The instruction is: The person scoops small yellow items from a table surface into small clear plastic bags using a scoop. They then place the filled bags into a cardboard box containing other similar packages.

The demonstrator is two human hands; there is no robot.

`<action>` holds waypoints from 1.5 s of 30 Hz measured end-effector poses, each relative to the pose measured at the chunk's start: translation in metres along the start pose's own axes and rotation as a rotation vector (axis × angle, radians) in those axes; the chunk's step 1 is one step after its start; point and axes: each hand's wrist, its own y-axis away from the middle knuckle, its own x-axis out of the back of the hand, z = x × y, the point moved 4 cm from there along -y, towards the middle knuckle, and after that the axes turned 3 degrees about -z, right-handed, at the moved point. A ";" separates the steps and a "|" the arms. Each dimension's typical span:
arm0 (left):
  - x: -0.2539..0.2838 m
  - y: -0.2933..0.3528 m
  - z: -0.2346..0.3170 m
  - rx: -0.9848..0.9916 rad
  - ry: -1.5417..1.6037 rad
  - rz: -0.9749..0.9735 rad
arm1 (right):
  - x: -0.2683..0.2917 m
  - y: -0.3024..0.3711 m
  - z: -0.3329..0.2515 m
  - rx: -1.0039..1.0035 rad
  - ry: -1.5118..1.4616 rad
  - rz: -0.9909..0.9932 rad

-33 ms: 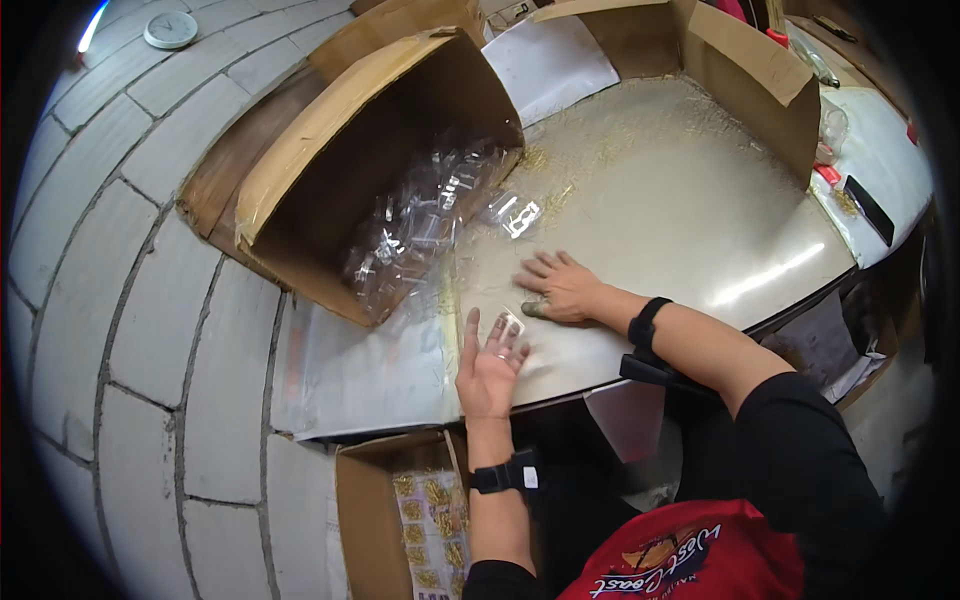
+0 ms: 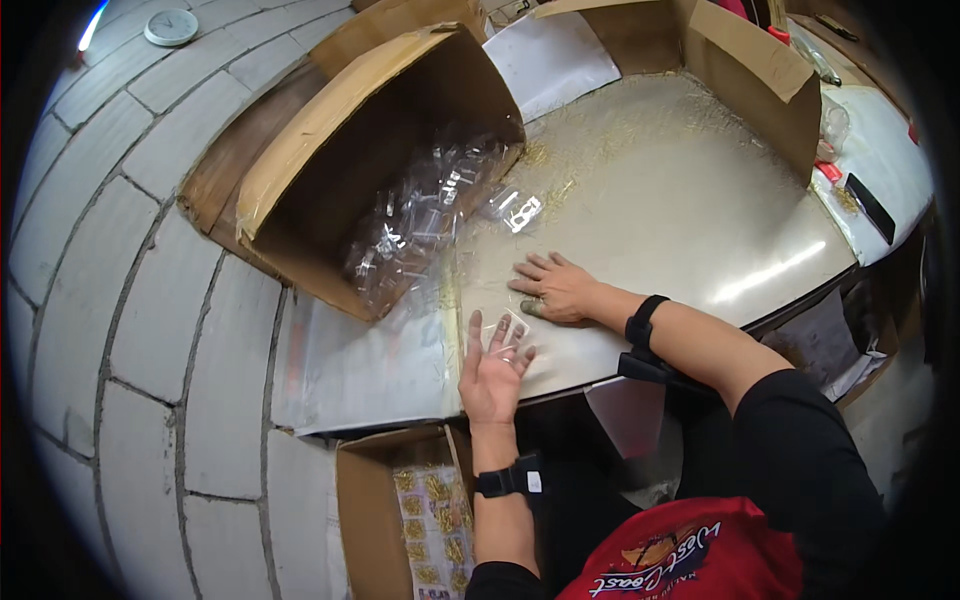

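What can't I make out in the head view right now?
In the head view:
Right hand: palm and anything beneath, hidden by the hand itself.
Left hand: exact hold on the clear plastic piece, whose see-through edges are faint.
Large cardboard box: deepest inside, lost in shadow.
Small cardboard box: near end, cut off by bottom edge.
Loose gold-coloured bits: too small to count.

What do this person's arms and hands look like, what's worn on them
The sleeves are black, the right one short. Black wrist straps: the left strap carries a small white label; by the right strap sits a dark blocky piece. The left hand and right hand wear no gloves; the left may wear a ring.
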 end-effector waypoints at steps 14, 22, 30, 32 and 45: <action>0.061 0.195 -0.072 0.377 -0.248 0.334 | 0.035 0.120 0.057 -0.217 -0.742 0.256; 0.078 0.173 -0.207 0.708 -0.294 0.257 | -0.010 0.111 -0.039 0.020 -0.076 0.315; 0.064 0.165 -0.230 0.572 -0.103 0.233 | 0.020 0.209 -0.084 -0.016 -0.101 0.352; 0.058 0.170 -0.224 0.558 -0.118 0.263 | 0.027 0.231 -0.081 0.011 -0.216 0.305; 0.068 0.180 -0.214 0.452 -0.140 0.291 | -0.033 0.287 -0.084 -0.008 -0.424 0.240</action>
